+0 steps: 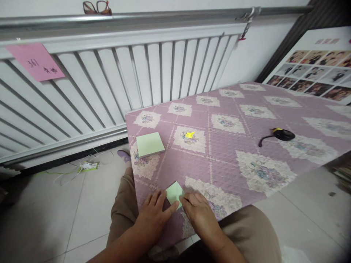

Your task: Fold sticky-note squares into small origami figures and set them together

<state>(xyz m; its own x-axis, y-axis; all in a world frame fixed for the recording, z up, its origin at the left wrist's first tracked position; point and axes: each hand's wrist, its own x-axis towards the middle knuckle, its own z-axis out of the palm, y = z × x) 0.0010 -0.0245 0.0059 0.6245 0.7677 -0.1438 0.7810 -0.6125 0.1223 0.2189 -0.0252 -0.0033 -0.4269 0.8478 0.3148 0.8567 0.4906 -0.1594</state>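
Note:
A small light-green paper sheet (pixel 173 192) lies near the front edge of the purple patterned table (pixel 219 153). My left hand (pixel 155 215) rests flat on the table with its fingertips on the sheet's left side. My right hand (pixel 199 213) presses the sheet's right lower edge with thumb and fingers. A stack of the same green paper (pixel 149 144) sits farther back on the left. A tiny yellow folded paper piece (pixel 189 134) lies in the table's middle.
A black tape measure with a yellow top (pixel 282 134) lies at the right. A white radiator (pixel 109 84) with a pink note (pixel 35 61) and glasses (pixel 97 7) on top stands behind. A photo board (pixel 315 69) leans at the right. Cords (pixel 87 166) lie on the floor.

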